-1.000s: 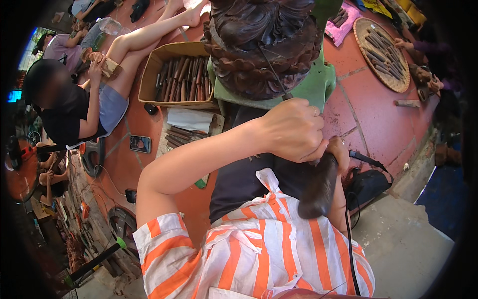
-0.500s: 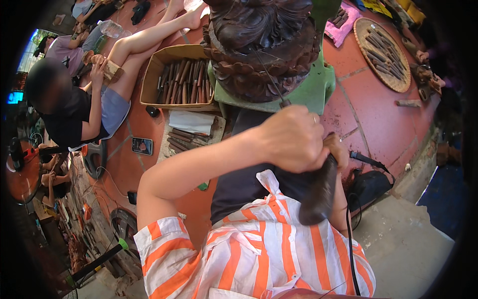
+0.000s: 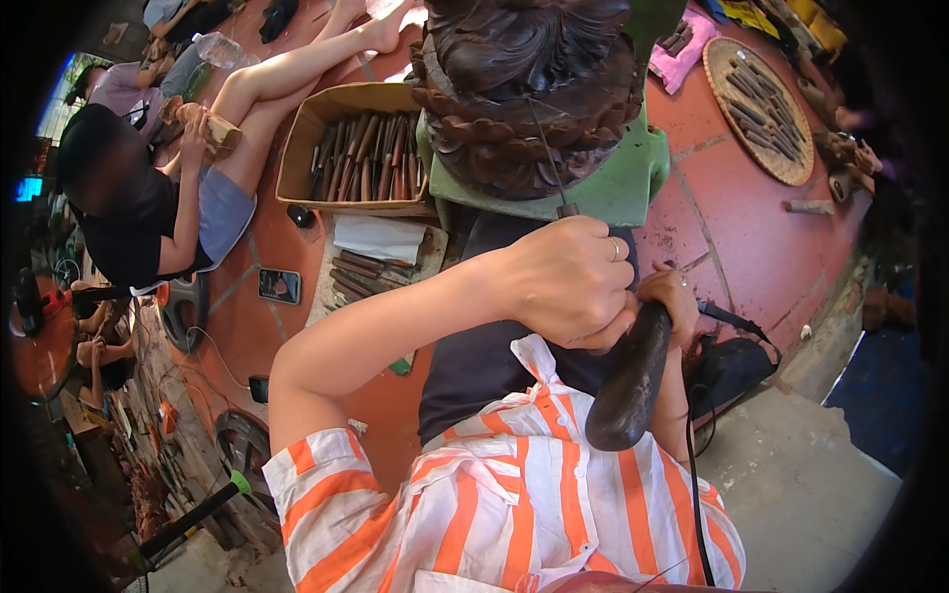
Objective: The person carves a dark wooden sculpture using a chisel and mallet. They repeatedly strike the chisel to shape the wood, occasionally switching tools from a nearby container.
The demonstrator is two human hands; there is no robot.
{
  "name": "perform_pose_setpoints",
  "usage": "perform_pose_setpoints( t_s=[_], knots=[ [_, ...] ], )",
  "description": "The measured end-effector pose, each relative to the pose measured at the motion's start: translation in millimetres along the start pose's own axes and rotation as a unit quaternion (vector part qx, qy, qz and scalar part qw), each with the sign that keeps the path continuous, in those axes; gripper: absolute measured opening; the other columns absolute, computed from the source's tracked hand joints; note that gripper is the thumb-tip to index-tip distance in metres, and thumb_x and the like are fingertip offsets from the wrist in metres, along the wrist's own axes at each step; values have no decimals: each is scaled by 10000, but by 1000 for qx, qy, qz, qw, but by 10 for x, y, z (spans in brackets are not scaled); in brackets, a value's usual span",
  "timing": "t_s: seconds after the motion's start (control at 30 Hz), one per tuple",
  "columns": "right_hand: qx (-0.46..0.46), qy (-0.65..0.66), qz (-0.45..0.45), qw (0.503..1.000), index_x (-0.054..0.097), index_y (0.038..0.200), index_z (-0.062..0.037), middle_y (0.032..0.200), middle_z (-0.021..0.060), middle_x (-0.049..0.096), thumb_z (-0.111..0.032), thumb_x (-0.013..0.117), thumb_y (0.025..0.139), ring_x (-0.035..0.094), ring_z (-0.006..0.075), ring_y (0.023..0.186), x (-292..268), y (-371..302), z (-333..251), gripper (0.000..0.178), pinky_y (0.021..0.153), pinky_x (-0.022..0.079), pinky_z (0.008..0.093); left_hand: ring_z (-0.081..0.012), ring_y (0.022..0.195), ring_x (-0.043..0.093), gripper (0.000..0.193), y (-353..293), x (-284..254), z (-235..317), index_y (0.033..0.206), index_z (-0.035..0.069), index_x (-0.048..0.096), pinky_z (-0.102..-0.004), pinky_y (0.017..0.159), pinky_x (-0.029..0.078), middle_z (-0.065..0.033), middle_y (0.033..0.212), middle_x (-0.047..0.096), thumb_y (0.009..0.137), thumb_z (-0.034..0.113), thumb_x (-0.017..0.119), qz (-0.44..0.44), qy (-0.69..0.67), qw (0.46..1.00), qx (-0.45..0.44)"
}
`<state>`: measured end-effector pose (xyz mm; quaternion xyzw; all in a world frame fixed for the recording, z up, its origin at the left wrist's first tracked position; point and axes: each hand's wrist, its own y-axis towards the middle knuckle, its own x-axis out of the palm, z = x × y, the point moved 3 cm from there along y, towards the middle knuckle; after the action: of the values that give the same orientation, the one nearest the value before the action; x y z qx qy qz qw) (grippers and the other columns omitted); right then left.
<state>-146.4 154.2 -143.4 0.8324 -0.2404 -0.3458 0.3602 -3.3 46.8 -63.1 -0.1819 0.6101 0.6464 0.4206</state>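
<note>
A dark brown wooden carving point(image 3: 524, 138) with swirling relief and petal-like rows stands in front of me on a green stand point(image 3: 603, 203). My left hand point(image 3: 573, 282) is wrapped around the handle of a thin carving chisel point(image 3: 549, 153). Its long shaft points away from me, with the tip at the carving's surface. Just right of it, my right hand point(image 3: 672, 301) grips a dark, club-shaped wooden mallet point(image 3: 633, 381), whose thick rounded end hangs toward my striped shirt. The chisel's butt is hidden behind my left fist.
A cardboard box point(image 3: 287, 178) of several chisels stands left of the carving, beside more chisels point(image 3: 361, 277) and a phone point(image 3: 280, 286). A round woven tray point(image 3: 727, 69) of tools lies at far right. Another person point(image 3: 129, 198) sits at left, holding a wooden piece point(image 3: 219, 133).
My left fist has turned slightly and sits a little lower, with the chisel's shaft more upright. The mallet's thick end has shifted slightly left and down.
</note>
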Motion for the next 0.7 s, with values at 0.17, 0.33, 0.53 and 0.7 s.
perform_pose_setpoints(
  t_s=[0.17, 0.33, 0.53, 0.7],
  knots=[
    [55, 23, -28, 998, 537, 698, -65, 581, 50, 532, -48, 767, 649, 552, 207, 504, 15, -124, 40, 236, 494, 428, 307, -171, 525, 443, 307, -10, 11, -69, 475, 128, 444, -325, 479, 318, 7, 543, 382, 676, 234, 651, 2, 6, 1000, -2],
    [49, 12, -23, 998, 526, 688, -67, 567, 50, 515, -51, 768, 649, 522, 206, 478, 36, -110, 37, 246, 458, 377, 302, -172, 521, 441, 310, -17, 23, -78, 473, 131, 433, -328, 475, 317, 4, 541, 374, 678, 229, 644, 6, 6, 1000, -3],
    [31, 34, -13, 999, 520, 684, -68, 565, 51, 510, -43, 757, 654, 520, 211, 479, 45, -100, 50, 241, 460, 379, 308, -171, 521, 448, 307, -11, 1, -119, 476, 131, 436, -322, 473, 322, 6, 543, 374, 679, 233, 643, 11, -12, 1000, 10],
    [23, -51, -7, 998, 516, 680, -69, 569, 52, 507, -31, 742, 664, 519, 222, 483, 65, -94, 44, 230, 472, 389, 318, -173, 523, 459, 304, -32, -13, -130, 479, 133, 445, -320, 478, 332, 6, 545, 389, 685, 237, 643, -3, -15, 1000, 15]
  ],
)
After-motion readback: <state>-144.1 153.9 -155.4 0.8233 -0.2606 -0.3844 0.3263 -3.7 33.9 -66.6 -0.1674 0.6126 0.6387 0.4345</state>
